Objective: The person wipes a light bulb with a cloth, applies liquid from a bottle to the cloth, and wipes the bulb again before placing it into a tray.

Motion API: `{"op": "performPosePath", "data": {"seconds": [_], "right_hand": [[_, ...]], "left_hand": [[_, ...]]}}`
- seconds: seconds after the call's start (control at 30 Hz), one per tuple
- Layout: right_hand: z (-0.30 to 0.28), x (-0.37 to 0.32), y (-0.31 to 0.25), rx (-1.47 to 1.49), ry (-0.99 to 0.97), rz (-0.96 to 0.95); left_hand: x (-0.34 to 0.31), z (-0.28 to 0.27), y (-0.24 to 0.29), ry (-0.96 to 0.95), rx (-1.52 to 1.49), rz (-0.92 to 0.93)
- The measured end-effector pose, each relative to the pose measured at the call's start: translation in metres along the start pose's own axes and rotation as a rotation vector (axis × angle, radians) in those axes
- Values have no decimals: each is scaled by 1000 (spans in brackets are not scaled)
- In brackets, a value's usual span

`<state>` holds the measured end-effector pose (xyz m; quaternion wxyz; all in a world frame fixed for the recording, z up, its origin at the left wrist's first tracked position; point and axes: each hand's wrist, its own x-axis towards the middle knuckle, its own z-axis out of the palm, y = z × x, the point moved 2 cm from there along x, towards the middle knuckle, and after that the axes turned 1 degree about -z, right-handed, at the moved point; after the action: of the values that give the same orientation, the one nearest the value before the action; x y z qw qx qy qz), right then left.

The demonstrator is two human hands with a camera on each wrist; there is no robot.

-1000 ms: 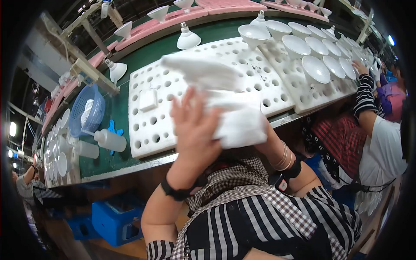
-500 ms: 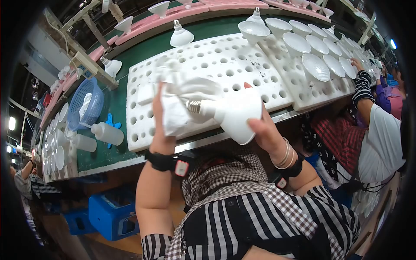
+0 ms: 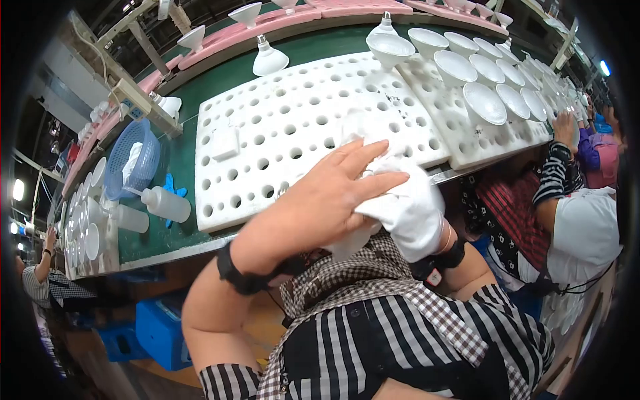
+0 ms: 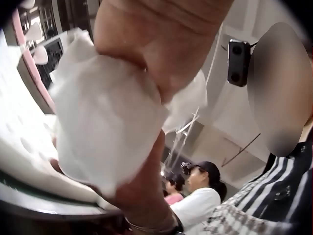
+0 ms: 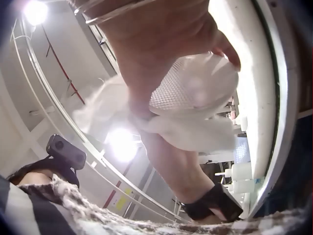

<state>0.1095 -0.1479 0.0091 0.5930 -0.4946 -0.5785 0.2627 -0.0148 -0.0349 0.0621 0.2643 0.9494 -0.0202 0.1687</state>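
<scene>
The right hand's [image 5: 161,44] fingers [image 5: 227,51] are spread round the rim of a white lamp [image 5: 168,95], holding it with the dimpled face showing in the right wrist view; the left hand's [image 3: 327,193] fingers bend over a white cloth [image 3: 413,210] and hold it against the lamp, though their tips are partly hidden, so how tight that hold is cannot be told; the lamp itself is in the air, just off the near edge of the foam board [image 3: 310,139], in front of the person's body.

The step in hand looks like wiping the lamp; the next move would seem to call for a steady grip on the rim while the cloth is worked round or lifted away, with the base kept free of its folds.

On the foam board, toward its left end, lies a small white block [image 3: 225,143]; left of the board are a white bottle [image 3: 167,204] and a blue basket [image 3: 133,160]; beyond its far edge one lamp stands face down [image 3: 270,60]; right of it, a second board [image 3: 467,157] bears rows of upturned lamps [image 3: 485,103], which suggests that a finished lamp would need setting base first into a hole.
</scene>
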Motion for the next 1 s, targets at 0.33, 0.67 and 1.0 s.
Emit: {"op": "performPosePath", "data": {"seconds": [0.33, 0.67, 1.0], "right_hand": [[13, 0, 28, 949, -164, 325], [27, 9, 33, 1087, 114, 382], [7, -24, 75, 438, -84, 132]], "left_hand": [[-50, 31, -85, 202, -969, -220], [-41, 96, -19, 1027, -579, -357], [-10, 40, 12, 446, 373, 76]]}}
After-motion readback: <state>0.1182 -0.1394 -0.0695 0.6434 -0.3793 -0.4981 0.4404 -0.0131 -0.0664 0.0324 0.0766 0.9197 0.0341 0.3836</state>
